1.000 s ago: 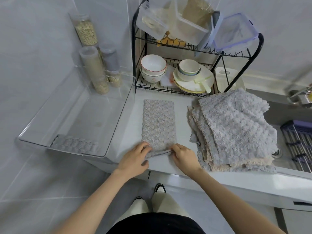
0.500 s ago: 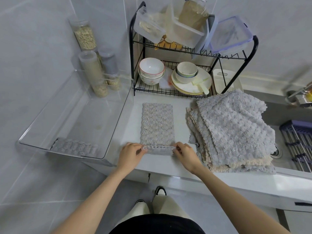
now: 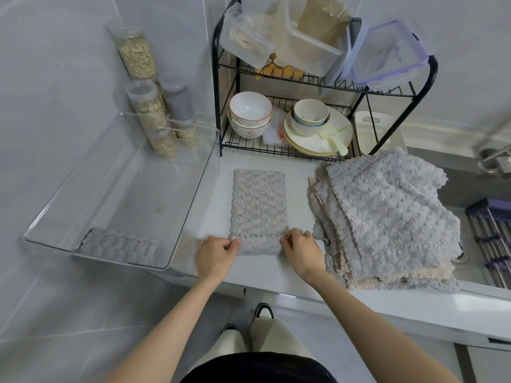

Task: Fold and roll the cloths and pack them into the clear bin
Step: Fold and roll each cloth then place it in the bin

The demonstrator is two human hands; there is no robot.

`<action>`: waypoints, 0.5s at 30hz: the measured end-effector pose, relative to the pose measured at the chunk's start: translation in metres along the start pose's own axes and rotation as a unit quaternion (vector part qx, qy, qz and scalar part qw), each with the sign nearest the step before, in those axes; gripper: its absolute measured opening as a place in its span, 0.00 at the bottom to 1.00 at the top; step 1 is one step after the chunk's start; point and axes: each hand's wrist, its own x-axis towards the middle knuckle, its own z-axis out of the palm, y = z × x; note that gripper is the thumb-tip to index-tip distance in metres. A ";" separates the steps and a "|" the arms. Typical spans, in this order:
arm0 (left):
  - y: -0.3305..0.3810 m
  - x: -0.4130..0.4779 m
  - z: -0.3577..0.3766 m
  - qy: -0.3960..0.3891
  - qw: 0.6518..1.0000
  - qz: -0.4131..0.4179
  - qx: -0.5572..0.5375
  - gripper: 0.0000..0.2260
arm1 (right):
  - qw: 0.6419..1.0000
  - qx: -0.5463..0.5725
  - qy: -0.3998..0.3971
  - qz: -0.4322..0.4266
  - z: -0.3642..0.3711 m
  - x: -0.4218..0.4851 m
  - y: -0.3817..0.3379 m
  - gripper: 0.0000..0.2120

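A folded grey cloth [image 3: 258, 201] lies as a narrow strip on the white counter [image 3: 265, 270], its long side running away from the person. Its near end is turned up into a short roll, scalloped edge on top. The left hand [image 3: 215, 254] pinches the roll's left end with curled fingers and thumb, and the right hand [image 3: 301, 251] pinches the right end the same way.

Just to the right of the strip, close by the right hand, sits a loose stack of cloths [image 3: 387, 217], grey on top with beige layers showing at the near edge; the stack overhangs the sink [image 3: 470, 194] edge. Behind the strip stands a black wire dish rack [image 3: 217, 106]. Its lower shelf holds stacked bowls [image 3: 250, 111] and plates [image 3: 318, 134] with another bowl on them, and its upper shelf carries clear plastic food containers [image 3: 249, 37]. A white cutting board [image 3: 370, 128] leans beside it.

To the left of the strip, touching or nearly touching the counter's left end, is the clear bin [image 3: 171, 122], tilted in this wide view. Inside it, one rolled grey cloth [image 3: 121, 246] lies along the near wall. Behind the bin, lidded jars [image 3: 137, 55] of grain stand against the tiled wall
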 end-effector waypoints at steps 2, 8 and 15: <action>0.003 -0.001 -0.001 0.005 1.000 -0.007 -0.007 0.26 | 0.999 0.009 0.038 -0.008 0.002 -0.002 0.000 0.11; 0.010 -0.002 -0.004 0.008 1.000 -0.024 -0.009 0.22 | 0.928 -0.046 0.194 -0.316 0.017 -0.012 -0.012 0.17; 0.010 -0.002 -0.003 0.036 0.999 -0.027 0.011 0.21 | 0.902 -0.163 0.056 -0.395 0.043 -0.017 -0.008 0.26</action>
